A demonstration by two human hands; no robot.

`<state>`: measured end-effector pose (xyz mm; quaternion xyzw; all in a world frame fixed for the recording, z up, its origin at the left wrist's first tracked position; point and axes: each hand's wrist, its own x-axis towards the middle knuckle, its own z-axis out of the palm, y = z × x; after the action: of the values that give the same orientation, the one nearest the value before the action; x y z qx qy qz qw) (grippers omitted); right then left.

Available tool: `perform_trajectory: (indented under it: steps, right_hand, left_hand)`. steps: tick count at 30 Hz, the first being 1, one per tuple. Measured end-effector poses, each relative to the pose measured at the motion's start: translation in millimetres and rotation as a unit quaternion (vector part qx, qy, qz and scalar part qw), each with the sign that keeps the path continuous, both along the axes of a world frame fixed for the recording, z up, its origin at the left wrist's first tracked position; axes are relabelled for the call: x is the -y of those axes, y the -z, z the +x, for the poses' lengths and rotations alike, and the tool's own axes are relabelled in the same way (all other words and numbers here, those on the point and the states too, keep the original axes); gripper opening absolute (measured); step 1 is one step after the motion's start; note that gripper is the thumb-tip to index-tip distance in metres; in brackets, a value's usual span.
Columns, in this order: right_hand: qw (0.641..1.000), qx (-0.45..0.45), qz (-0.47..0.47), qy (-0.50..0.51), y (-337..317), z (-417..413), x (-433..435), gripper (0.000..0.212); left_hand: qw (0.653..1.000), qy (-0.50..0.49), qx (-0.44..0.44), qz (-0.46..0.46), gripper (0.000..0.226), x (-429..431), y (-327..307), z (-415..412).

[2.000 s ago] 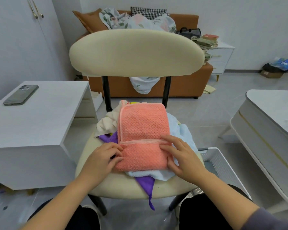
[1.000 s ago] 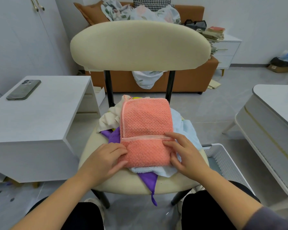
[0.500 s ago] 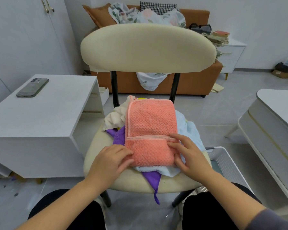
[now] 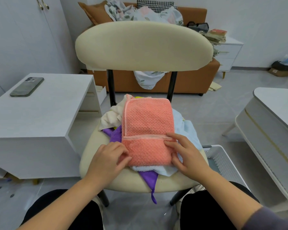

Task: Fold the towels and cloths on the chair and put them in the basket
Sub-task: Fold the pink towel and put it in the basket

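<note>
Right hand (image 4: 187,154) presses flat on the pink towel (image 4: 148,122) on the chair (image 4: 143,45); left hand (image 4: 107,157) curls at its edge, grip unclear; careless lifting could unfold it.

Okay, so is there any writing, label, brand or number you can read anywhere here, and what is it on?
No text can be read in this view.
Red book on the stack behind the chair: cover too small and blurred to read.
Cardboard box on the floor: any marking is too blurred.
Phone on the white table: no legible brand mark.
Pink towel: no tag or print shows.
</note>
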<state>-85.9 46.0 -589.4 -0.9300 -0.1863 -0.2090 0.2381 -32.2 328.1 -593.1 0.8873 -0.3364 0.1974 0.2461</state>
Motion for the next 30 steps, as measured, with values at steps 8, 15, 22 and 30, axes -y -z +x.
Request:
perform_trajectory:
  steps: [8, 15, 22, 30]
  right_hand:
    - [1.000, -0.004, -0.003, -0.002, 0, -1, 0, 0.036]
    - [1.000, -0.003, 0.000, -0.001, 1, -1, 1, 0.038]
    - [0.997, -0.013, -0.074, -0.020, -3, -2, 9, 0.071]
    - [0.975, 0.076, -0.208, 0.018, 1, 5, 9, 0.092]
  left_hand:
    - [0.987, 0.041, 0.138, 0.067, 0.019, -4, -1, -3]
    - [0.993, 0.045, 0.048, 0.097, 0.039, -6, 3, -5]
    - [0.986, 0.063, 0.015, 0.154, 0.058, 1, 1, 3]
    - [0.981, 0.071, 0.051, 0.173, 0.060, 0, -2, 16]
